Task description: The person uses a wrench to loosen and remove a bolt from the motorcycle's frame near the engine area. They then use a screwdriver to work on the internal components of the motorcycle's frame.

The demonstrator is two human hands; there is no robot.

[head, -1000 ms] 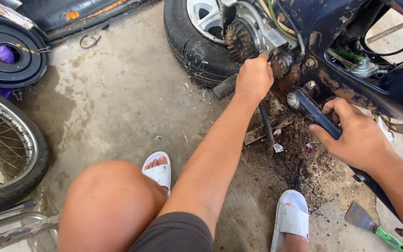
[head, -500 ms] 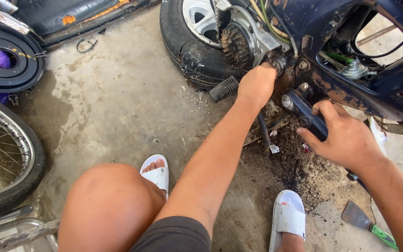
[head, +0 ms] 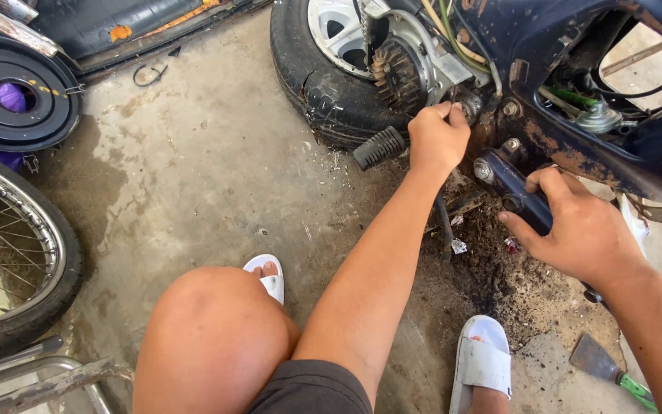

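The left hand (head: 438, 138) is clenched into a fist and pressed against a rusty fitting (head: 470, 103) on the underside of the dark blue motorcycle frame (head: 553, 46); whether anything is gripped inside the fist cannot be told. The right hand (head: 580, 230) is wrapped around a black cylindrical metal arm (head: 503, 172) that juts from the frame, just right of and below the left hand, with the fingers curled over its top. A ribbed black rubber footpeg (head: 379, 148) is seen just left of the left hand, and a rusty toothed sprocket (head: 398, 75) above it, against the black rear tyre (head: 316, 84). Dark greasy dirt (head: 499, 276) is spread on the concrete floor (head: 208, 176) beneath both hands. A green-handled scraper (head: 607, 368) lies below the right forearm. A spoked wheel (head: 9, 253) stands far to the left.
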